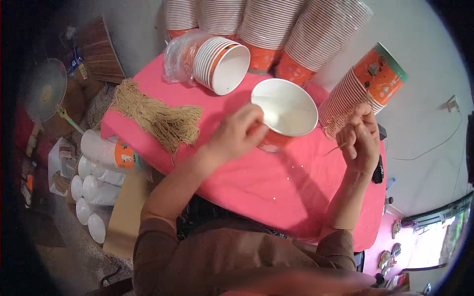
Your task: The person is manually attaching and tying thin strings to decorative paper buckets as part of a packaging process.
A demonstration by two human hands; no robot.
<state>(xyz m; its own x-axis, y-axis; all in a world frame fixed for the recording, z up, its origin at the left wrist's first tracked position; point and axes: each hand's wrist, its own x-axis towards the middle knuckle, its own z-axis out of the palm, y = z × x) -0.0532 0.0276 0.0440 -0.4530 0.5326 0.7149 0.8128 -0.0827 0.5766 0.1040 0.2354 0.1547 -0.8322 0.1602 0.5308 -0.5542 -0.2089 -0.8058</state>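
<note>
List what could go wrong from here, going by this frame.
The left hand is at the rim of the open tub; a push might tip it.
The right hand, holding a thin strand, is close to the tall orange stack and could knock it.
The tan string bundle lies near the table's left edge and might slip off.

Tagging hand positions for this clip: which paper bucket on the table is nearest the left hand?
The lone bucket with its mouth up, its rim beside the left hand. The others on the pink table are nested in stacks.
</note>
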